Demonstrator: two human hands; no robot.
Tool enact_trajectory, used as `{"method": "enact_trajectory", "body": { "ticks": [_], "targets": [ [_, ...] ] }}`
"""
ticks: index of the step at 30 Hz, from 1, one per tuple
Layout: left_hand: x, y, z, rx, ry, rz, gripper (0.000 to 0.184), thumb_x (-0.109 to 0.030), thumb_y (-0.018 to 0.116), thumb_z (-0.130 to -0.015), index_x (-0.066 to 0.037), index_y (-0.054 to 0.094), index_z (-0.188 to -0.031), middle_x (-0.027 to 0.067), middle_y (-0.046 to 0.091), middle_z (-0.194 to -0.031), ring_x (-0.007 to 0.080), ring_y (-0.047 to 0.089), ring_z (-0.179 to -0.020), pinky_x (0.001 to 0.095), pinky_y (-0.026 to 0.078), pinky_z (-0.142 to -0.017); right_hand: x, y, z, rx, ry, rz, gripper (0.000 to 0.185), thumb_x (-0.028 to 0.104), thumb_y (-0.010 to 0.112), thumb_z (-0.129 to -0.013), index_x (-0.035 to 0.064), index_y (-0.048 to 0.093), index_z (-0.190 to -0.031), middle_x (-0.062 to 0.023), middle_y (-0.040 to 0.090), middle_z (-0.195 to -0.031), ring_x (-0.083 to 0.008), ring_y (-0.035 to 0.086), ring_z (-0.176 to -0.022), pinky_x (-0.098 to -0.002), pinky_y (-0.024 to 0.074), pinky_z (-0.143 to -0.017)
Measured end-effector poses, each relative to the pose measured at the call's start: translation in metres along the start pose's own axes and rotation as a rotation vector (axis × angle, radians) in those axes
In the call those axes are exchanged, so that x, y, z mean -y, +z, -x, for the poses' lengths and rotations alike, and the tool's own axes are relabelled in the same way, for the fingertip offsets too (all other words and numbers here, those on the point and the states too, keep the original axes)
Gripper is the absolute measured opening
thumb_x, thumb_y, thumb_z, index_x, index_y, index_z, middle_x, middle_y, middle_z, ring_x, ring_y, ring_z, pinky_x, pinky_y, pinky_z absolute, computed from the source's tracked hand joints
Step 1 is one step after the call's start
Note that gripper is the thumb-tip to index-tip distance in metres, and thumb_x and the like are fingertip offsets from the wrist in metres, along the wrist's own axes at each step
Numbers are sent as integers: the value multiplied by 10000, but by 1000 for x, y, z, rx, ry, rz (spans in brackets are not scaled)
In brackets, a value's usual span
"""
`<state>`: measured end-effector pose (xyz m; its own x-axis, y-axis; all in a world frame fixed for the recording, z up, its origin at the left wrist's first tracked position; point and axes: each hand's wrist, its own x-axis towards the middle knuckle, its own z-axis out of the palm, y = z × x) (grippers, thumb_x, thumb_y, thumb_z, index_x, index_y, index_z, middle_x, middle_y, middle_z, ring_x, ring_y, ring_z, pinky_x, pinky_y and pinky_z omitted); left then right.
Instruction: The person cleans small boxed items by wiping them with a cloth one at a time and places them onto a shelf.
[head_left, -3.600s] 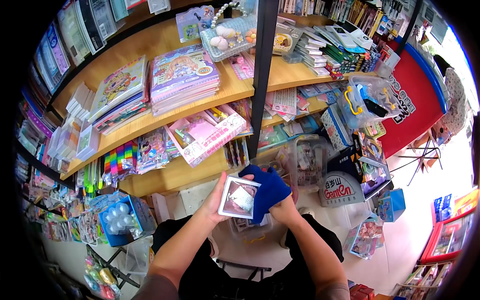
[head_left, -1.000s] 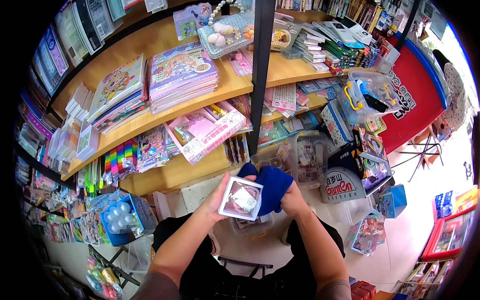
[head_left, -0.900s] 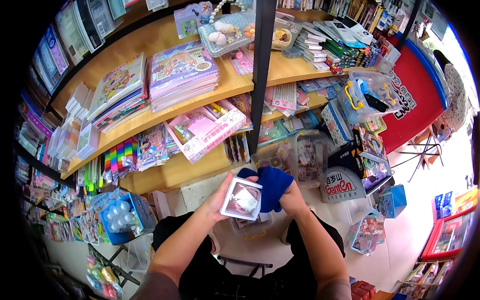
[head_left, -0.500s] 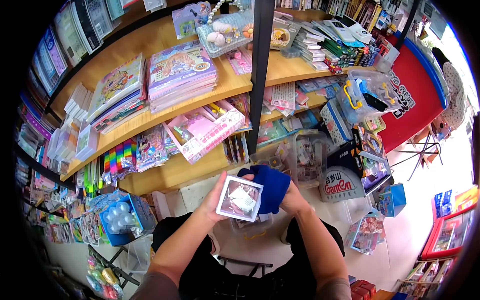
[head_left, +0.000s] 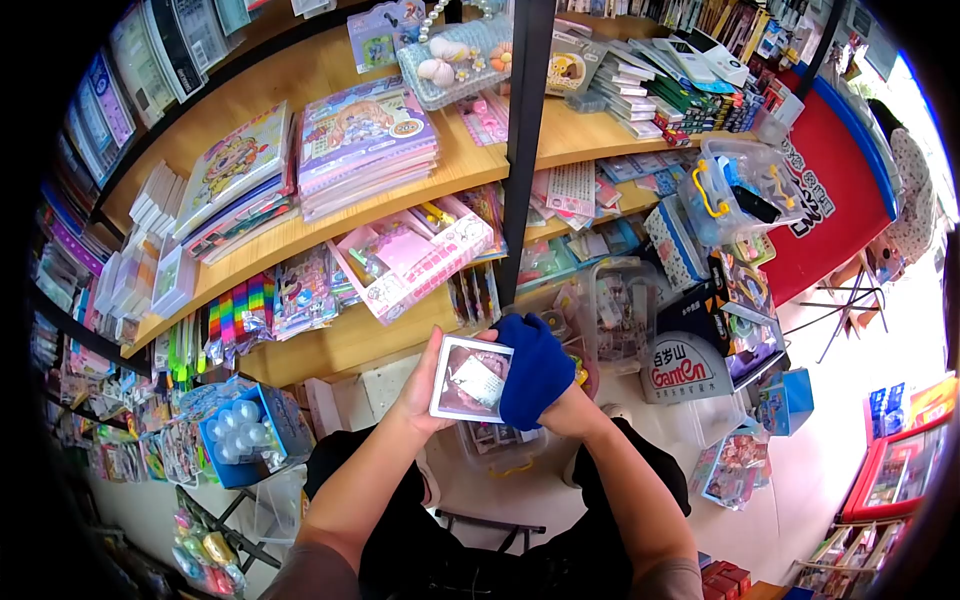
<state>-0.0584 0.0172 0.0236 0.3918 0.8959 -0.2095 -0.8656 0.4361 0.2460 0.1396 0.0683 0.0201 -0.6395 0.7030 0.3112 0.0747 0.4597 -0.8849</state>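
Observation:
My left hand (head_left: 425, 385) grips the left side of a small square white-framed case (head_left: 470, 380) with a clear face. Inside the case show something pinkish and a white label. A blue cloth (head_left: 538, 368) is bunched in my right hand (head_left: 572, 408), which is partly covered by it. The cloth overlaps the case's right edge and appears to touch it. Below both hands, a clear plastic bin (head_left: 495, 445) with a yellow handle stands on the floor, partly hidden by the case and my hands.
Ahead is a wooden shelf (head_left: 290, 225) with stacked books and a black upright post (head_left: 522, 150). A pink box (head_left: 420, 255) juts from the lower shelf. Clear bins (head_left: 622, 315) and a grey Ganten carton (head_left: 685, 368) stand right. A blue box (head_left: 250, 430) of clear balls is left.
The blue cloth has moved left and now covers the case's right edge. The case has shifted slightly left and up, and is turned straighter.

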Motion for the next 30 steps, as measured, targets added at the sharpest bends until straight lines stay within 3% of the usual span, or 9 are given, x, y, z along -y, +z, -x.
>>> {"method": "enact_trajectory", "body": {
  "ticks": [7, 10, 13, 14, 16, 19, 22, 28, 30],
  "targets": [
    [2, -14, -4, 146, -72, -11, 729, -619, 298, -905, -42, 403, -1339, 153, 552, -1210, 271, 559, -1097, 415, 470, -914, 2, -1, -2, -115, -37, -197, 234, -94, 604, -666, -15, 598, -886, -128, 594, -1011, -290, 546, -1004, -350, 411, -897],
    [6, -17, -6, 17, -66, -82, 730, -631, 378, -876, -41, 435, -1302, 161, 568, -1161, 282, 577, -1044, 501, 473, -880, 3, -1, -4, -225, -17, -219, 125, -127, 543, -690, -20, 575, -746, -110, 604, -917, -241, 584, -881, -317, 454, -772],
    [11, -7, -6, -61, -72, -58, 743, -642, 373, -870, -46, 428, -1309, 166, 560, -1182, 302, 571, -1055, 515, 458, -901, -16, -1, 1, -284, 83, -291, 203, -117, 503, -711, -13, 598, -856, -103, 596, -879, -227, 588, -838, -295, 454, -754],
    [11, -5, -5, -28, -76, -34, 741, -637, 350, -880, -47, 415, -1323, 166, 548, -1206, 301, 563, -1075, 500, 454, -913, -18, -2, 7, -313, 300, -396, 228, -99, 480, -760, -1, 609, -921, -70, 606, -886, -173, 584, -852, -280, 455, -772],
    [10, -1, -6, 44, -86, 10, 738, -626, 303, -900, -48, 389, -1351, 165, 524, -1253, 299, 547, -1115, 470, 447, -939, -13, -2, 4, -348, 366, -600, 205, -52, 500, -795, 7, 601, -963, -45, 600, -906, -138, 573, -839, -266, 458, -756],
    [8, -5, -8, -53, -50, 5, 785, -692, 349, -842, -77, 421, -1324, 185, 508, -1263, 337, 533, -1120, 645, 378, -917, -3, -1, -2, -341, 438, -699, 277, -14, 531, -792, 15, 562, -1066, -34, 589, -888, -111, 570, -759, -234, 466, -640],
    [3, -1, -7, -14, -32, -137, 792, -702, 333, -838, -91, 416, -1333, 187, 490, -1286, 346, 516, -1145, 700, 343, -900, -3, -4, -5, -175, 456, -645, 343, 19, 556, -801, 18, 525, -1143, -42, 587, -893, -104, 574, -732, -230, 483, -595],
    [2, -8, -8, -100, 28, -212, 808, -707, 314, -838, -91, 396, -1353, 170, 486, -1298, 340, 502, -1168, 582, 381, -965, -4, -1, 0, -125, 525, -710, 342, 76, 568, -858, 16, 514, -1190, -42, 590, -995, -103, 583, -838, -255, 501, -718],
    [1, -4, -7, -84, 41, -182, 767, -666, 264, -876, -89, 382, -1366, 152, 505, -1281, 301, 522, -1151, 481, 413, -969, -23, 3, 10, -157, 547, -761, 348, 81, 566, -868, 16, 515, -1206, -36, 594, -1021, -105, 586, -875, -261, 500, -759]
  ]
}}
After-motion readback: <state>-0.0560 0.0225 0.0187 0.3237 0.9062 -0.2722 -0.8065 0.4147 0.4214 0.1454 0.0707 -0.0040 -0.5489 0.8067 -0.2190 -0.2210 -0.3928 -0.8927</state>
